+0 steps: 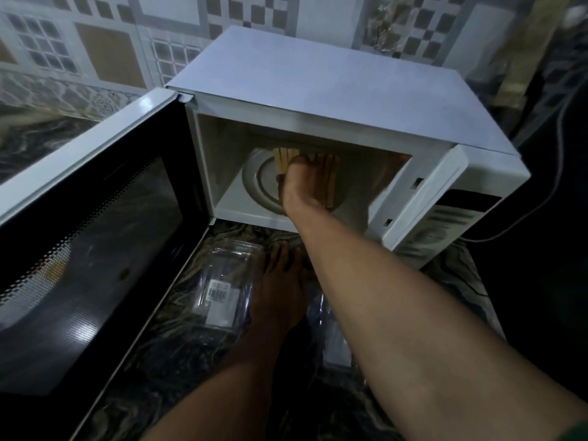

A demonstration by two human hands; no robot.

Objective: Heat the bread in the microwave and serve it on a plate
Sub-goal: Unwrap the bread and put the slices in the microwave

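A white microwave (318,84) stands on the dark marble counter with its door (89,237) swung wide open to the left. Inside, on the glass turntable (257,183), stands a row of bread slices (284,159). My right hand (305,183) reaches into the cavity and is closed over the bread slices. My left hand (280,291) rests flat on the counter in front of the microwave, its fingers on the edge of a clear plastic bread package (222,288) with a barcode label.
The open door blocks the counter's left side. A second clear plastic piece (331,332) lies under my right forearm. A power cord (541,192) runs along the dark right side. A patterned tile wall (95,52) stands behind.
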